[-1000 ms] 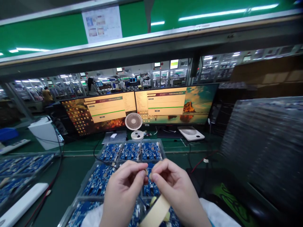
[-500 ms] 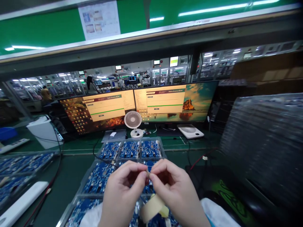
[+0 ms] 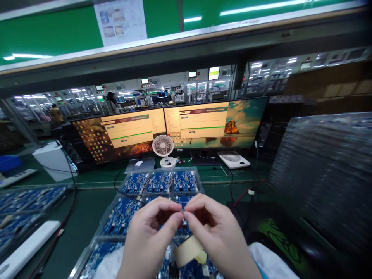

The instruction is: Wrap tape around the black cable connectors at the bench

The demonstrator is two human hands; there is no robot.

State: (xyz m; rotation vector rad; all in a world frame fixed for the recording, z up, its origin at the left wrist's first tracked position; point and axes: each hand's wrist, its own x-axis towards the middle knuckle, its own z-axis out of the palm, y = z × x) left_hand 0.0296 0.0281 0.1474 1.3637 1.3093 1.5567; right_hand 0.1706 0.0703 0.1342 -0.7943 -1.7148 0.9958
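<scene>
My left hand and my right hand meet in front of me, thumb and forefinger of each pinched together. Something tiny sits between the fingertips, too small to name. Below the right fingers hangs a curved beige band that looks like a roll of masking tape, with a pale yellow piece behind it. The right palm hides part of it. Beneath both hands lies a clear plastic tray of blue circuit boards, partly covered by the hands.
Two monitors stand behind the tray, with a small white fan before them. At right is a tall stack of clear trays. More boards and a white bar-shaped device lie left. Loose cables cross the bench.
Both hands stay pinched together at almost the same spot. The beige band has turned slightly, and the view has tilted a little.
</scene>
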